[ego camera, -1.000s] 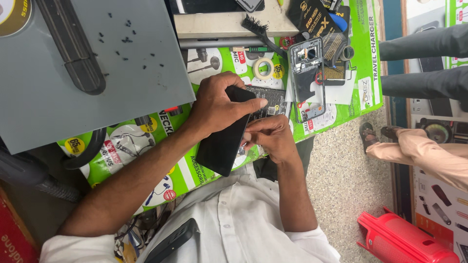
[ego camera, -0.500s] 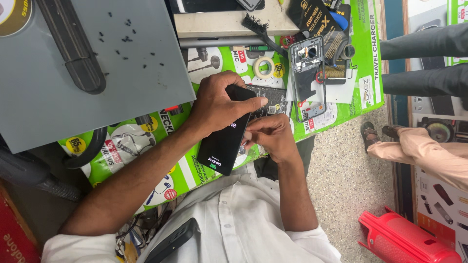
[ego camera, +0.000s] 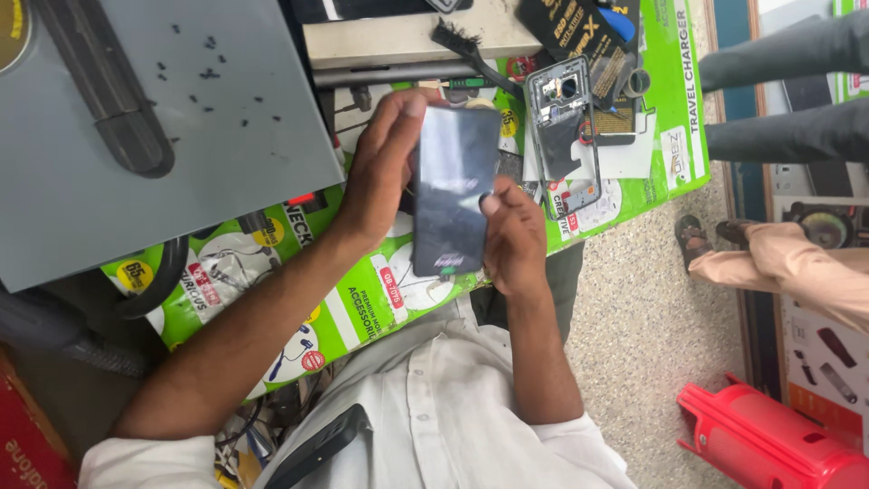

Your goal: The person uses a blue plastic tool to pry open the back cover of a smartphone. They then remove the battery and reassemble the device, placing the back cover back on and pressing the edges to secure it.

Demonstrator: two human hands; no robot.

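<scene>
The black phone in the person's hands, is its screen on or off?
Off: the flat black phone shows only a dark glossy screen with faint reflections, held between the left hand and right hand.

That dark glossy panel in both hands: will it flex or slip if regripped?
The dark panel looks thin, flat and rigid, so likely stiff yet crackable. Its glossy face suggests slipperiness; the left hand and right hand grip its edges.

Dark phone panel (ego camera: 455, 190) covers the left hand (ego camera: 380, 177) palm and most fingers, plus the bench (ego camera: 217, 272) under it. Specks on the grey mat (ego camera: 54, 199) too small to identify. Red stool (ego camera: 769, 439) cut by bottom edge; bystander's legs (ego camera: 787, 272) cut by right edge.
</scene>
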